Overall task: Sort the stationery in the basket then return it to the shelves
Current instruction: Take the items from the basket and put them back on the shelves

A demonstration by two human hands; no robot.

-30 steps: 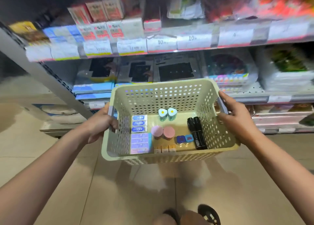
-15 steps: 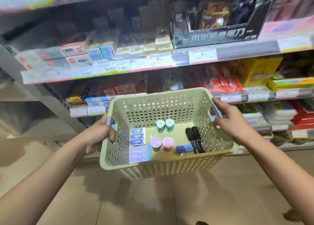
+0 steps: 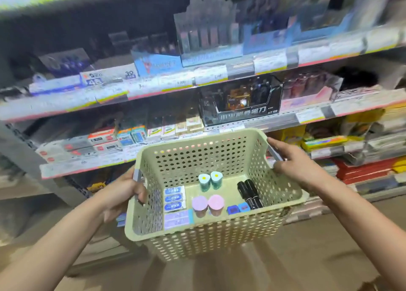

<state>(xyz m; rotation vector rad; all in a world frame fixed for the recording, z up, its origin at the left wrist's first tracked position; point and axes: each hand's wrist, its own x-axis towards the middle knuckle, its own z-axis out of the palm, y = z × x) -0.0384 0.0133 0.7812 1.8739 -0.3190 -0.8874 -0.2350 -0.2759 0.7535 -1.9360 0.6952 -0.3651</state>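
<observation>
Gripping the basket (image 3: 211, 242) handles, both hands (left (image 3: 123, 194), right (image 3: 292, 161)) seemingly curl shut.

The basket (image 3: 219, 235) I hold is pale green plastic, matt, its walls punched through with rows of holes. Its grey handles (image 3: 137, 176) look smooth. On its floor, my two black markers (image 3: 250, 193) shine glossy, and the blue-labelled erasers (image 3: 174, 198) sit in printed wrappers. At upper centre, the shelves (image 3: 153, 93) look like grey metal, edged with paper price labels (image 3: 211, 76).
</observation>
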